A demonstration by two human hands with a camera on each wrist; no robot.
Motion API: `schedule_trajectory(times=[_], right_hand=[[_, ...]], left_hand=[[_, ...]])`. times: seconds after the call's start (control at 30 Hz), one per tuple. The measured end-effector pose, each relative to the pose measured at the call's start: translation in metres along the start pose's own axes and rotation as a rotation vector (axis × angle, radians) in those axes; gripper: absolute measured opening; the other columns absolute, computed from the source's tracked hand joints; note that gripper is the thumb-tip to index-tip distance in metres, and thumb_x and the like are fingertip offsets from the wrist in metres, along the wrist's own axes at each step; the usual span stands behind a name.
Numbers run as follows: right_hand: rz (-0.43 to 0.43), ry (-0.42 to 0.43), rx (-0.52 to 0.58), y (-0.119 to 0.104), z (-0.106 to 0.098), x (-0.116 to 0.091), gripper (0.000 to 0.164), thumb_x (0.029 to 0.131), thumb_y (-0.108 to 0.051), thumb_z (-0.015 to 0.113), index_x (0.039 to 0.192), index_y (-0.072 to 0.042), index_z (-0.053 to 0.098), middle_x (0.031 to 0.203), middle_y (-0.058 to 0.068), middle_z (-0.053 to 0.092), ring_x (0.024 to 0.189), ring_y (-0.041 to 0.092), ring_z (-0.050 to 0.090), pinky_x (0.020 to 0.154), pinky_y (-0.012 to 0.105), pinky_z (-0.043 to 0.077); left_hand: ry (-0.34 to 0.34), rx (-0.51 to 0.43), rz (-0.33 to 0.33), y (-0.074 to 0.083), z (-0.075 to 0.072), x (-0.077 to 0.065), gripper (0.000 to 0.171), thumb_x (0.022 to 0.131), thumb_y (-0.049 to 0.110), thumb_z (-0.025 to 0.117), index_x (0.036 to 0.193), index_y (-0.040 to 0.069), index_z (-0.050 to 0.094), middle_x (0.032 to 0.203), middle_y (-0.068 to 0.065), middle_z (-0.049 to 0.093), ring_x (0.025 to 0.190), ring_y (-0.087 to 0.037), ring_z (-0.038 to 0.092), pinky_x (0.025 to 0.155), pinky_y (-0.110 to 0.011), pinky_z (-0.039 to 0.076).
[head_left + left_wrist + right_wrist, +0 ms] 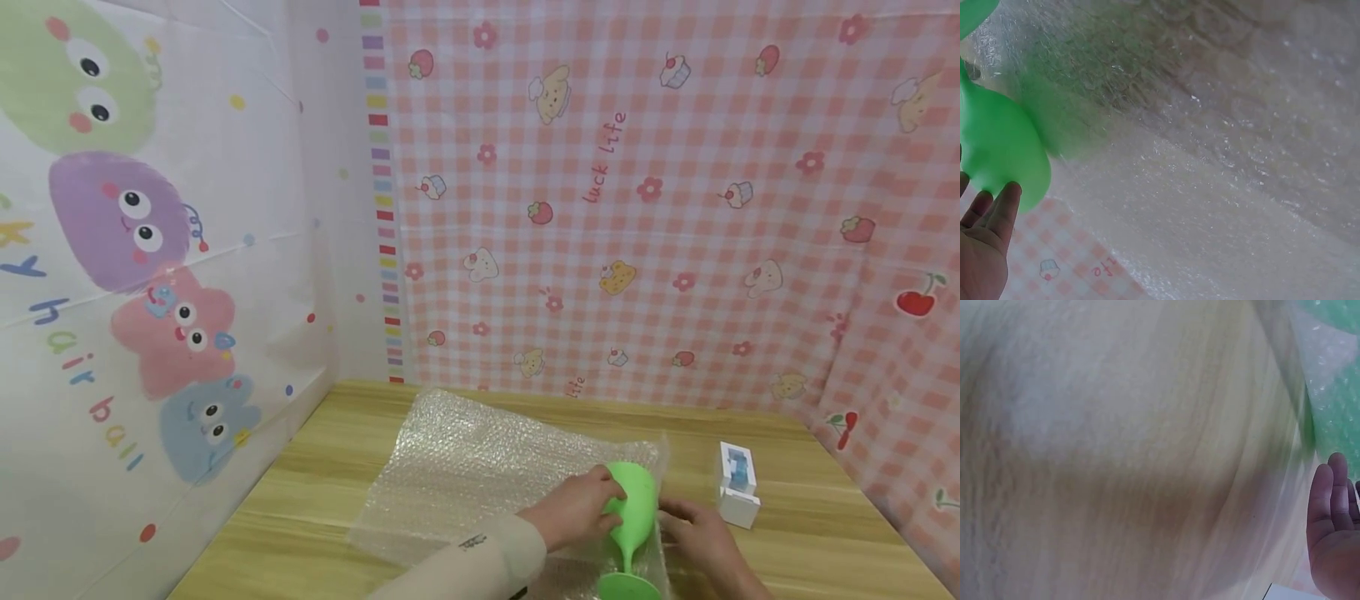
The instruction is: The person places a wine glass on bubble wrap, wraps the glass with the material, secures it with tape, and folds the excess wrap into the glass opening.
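Observation:
A light-green goblet (637,504) lies on a sheet of bubble wrap (480,467), its bowl pointing away from me and its round foot near the bottom edge of the head view. My left hand (577,508) holds the bowl from its left side; in the left wrist view the fingertips (1007,200) touch the bowl near the rim. On the goblet's other side, my right hand (705,537) is at the right edge of the wrap. Its fingers (1329,487) look straight in the right wrist view, beside wrap with green showing through.
A white tape dispenser (738,483) with a blue roll stands on the wooden table (810,517), right of the wrap. Pink checked cloth (675,233) hangs at the back and right, and a white printed cloth (285,150) at the left.

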State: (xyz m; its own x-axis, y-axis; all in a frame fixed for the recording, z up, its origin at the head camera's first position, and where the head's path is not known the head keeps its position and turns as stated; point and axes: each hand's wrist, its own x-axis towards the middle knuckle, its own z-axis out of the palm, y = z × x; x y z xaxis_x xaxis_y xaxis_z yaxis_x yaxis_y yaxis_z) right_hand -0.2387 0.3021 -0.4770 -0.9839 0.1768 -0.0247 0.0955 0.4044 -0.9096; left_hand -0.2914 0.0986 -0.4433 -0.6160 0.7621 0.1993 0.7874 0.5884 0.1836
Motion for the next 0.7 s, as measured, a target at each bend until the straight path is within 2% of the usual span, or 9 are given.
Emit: schedule_trajectory(times=[0.23, 0.37, 0.47, 0.6, 0.7], right_hand=[[-0.021, -0.007, -0.048, -0.001, 0.000, -0.002, 0.044, 0.098, -0.015, 0.060, 0.133, 0.011, 0.053, 0.112, 0.024, 0.066, 0.085, 0.023, 0.065, 0.066, 0.033, 0.054], [-0.053, -0.016, -0.058, 0.000, 0.001, -0.002, 0.046, 0.099, -0.021, 0.061, 0.134, 0.008, 0.053, 0.128, 0.028, 0.059, 0.096, 0.028, 0.066, 0.069, 0.035, 0.055], [-0.066, -0.024, -0.061, 0.000, 0.001, -0.002, 0.046, 0.100, -0.024, 0.061, 0.135, 0.006, 0.054, 0.134, 0.028, 0.055, 0.102, 0.032, 0.065, 0.071, 0.036, 0.055], [-0.076, -0.035, -0.084, -0.002, 0.000, -0.002, 0.047, 0.099, -0.024, 0.061, 0.137, 0.003, 0.053, 0.134, 0.026, 0.055, 0.106, 0.036, 0.063, 0.072, 0.036, 0.055], [-0.113, -0.027, -0.136, -0.004, 0.000, -0.001, 0.045, 0.099, -0.021, 0.062, 0.137, 0.003, 0.054, 0.133, 0.027, 0.056, 0.107, 0.038, 0.063, 0.074, 0.035, 0.055]], left_hand=[[0.070, -0.002, -0.022, -0.004, 0.004, 0.001, 0.020, 0.093, 0.030, 0.071, 0.108, 0.017, 0.069, 0.100, 0.008, 0.057, 0.081, 0.000, 0.055, 0.073, -0.013, 0.046], [0.096, -0.013, -0.016, -0.008, 0.006, 0.002, 0.017, 0.092, 0.028, 0.071, 0.105, 0.017, 0.069, 0.094, 0.009, 0.056, 0.078, 0.000, 0.052, 0.071, -0.012, 0.045], [0.104, -0.028, 0.011, -0.010, 0.005, 0.003, 0.016, 0.091, 0.024, 0.073, 0.104, 0.016, 0.069, 0.097, 0.007, 0.055, 0.083, -0.001, 0.054, 0.076, -0.012, 0.045], [0.073, -0.021, 0.027, -0.011, 0.002, 0.005, 0.027, 0.091, 0.023, 0.073, 0.117, 0.015, 0.067, 0.112, 0.005, 0.058, 0.098, -0.004, 0.057, 0.088, -0.014, 0.045], [0.019, -0.019, 0.006, -0.011, -0.001, 0.007, 0.040, 0.093, 0.024, 0.071, 0.130, 0.015, 0.063, 0.119, 0.004, 0.058, 0.102, -0.004, 0.057, 0.090, -0.015, 0.045]])
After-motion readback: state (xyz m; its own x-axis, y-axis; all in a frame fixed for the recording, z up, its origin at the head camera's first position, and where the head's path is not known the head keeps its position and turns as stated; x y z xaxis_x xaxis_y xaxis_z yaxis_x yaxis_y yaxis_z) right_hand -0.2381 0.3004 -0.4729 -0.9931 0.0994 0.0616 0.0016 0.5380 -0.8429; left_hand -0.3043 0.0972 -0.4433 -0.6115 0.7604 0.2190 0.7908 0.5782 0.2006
